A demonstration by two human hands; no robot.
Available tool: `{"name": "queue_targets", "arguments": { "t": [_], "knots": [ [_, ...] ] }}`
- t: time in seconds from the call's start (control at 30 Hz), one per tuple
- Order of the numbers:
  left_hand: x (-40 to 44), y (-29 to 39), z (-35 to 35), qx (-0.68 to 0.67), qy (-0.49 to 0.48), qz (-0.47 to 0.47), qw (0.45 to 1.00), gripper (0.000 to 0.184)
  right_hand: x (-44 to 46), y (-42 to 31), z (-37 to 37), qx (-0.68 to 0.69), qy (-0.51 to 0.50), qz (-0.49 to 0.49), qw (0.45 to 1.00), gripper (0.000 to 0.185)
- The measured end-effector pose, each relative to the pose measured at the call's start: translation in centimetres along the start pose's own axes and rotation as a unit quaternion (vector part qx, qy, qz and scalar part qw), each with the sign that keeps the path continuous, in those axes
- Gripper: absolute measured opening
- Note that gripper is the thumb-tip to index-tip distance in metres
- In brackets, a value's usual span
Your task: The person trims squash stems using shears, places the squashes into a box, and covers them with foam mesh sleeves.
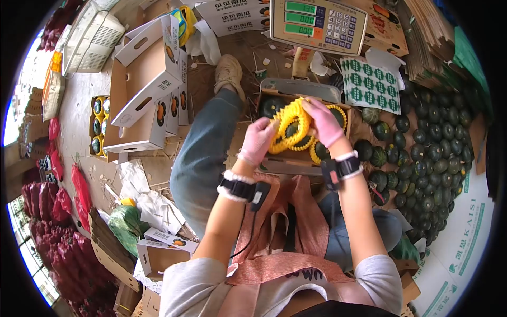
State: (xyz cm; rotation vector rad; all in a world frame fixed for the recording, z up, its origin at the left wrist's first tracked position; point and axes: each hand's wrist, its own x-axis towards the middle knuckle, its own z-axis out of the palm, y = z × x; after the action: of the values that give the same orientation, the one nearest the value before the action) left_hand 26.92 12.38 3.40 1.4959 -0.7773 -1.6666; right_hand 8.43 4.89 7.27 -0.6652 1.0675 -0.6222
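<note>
A yellow foam fruit net (289,129) is stretched between my two pink-gloved hands, its ring-like opening facing up. My left hand (257,140) is closed on its left edge, and my right hand (323,122) grips its upper right side. Just beneath is an open cardboard box (349,117) on the scale, in front of my lap. Inside it, a dark green squash (271,106) shows at the upper left, and more yellow netting (338,115) lines the right side. My hands and the net hide much of the box.
A scale display (317,25) stands ahead, with a sheet of green stickers (371,86) to its lower right. Many dark green squashes (428,153) lie heaped at right. Open cartons (145,68) and a box of netted squashes (97,127) are at left.
</note>
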Motion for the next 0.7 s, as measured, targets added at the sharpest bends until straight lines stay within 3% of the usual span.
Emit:
{"name": "queue_targets", "arguments": {
  "t": [0.03,0.07,0.13,0.2,0.27,0.33,0.37,0.5,0.6,0.63,0.7],
  "knots": [
    [1.9,-0.6,0.1,0.111,0.103,0.030,0.988,0.019,3.3,2.0,-0.6,-0.217,0.034,-0.117,0.969,0.025],
    [3.5,-0.8,0.5,0.219,0.205,0.061,0.952,0.019,6.0,3.5,-1.1,-0.420,0.066,-0.231,0.875,0.025],
    [4.3,-0.8,1.4,0.280,0.286,0.039,0.915,0.023,7.2,3.0,0.4,-0.505,0.043,-0.164,0.846,0.024],
    [5.0,-1.5,1.7,0.266,0.308,0.025,0.913,0.025,9.4,5.1,0.1,-0.493,0.048,-0.104,0.862,0.028],
    [6.4,-3.1,1.8,0.212,0.337,0.059,0.915,0.025,10.3,7.3,-0.2,-0.365,0.053,-0.133,0.920,0.030],
    [6.9,-3.3,2.3,0.138,0.355,0.097,0.920,0.024,10.4,7.1,-0.4,-0.344,0.041,-0.153,0.925,0.030],
    [6.7,-3.2,2.5,0.158,0.348,0.111,0.917,0.020,9.9,6.7,-0.4,-0.332,0.038,-0.161,0.929,0.030],
    [1.6,-0.2,4.0,0.022,0.216,0.194,0.957,0.014,2.0,4.3,-0.1,-0.359,0.114,-0.314,0.871,0.025],
    [0.1,-3.3,3.8,0.110,0.114,0.193,0.968,0.014,-1.8,7.9,-1.8,-0.361,0.207,-0.321,0.851,0.021],
    [0.5,-4.6,3.4,0.141,0.042,0.112,0.983,0.019,-1.5,10.0,-2.7,-0.377,0.239,-0.333,0.831,0.020],
    [1.0,-5.1,4.3,0.078,0.023,0.192,0.978,0.020,-1.9,10.4,-2.9,-0.306,0.260,-0.334,0.853,0.018]
  ]
}}
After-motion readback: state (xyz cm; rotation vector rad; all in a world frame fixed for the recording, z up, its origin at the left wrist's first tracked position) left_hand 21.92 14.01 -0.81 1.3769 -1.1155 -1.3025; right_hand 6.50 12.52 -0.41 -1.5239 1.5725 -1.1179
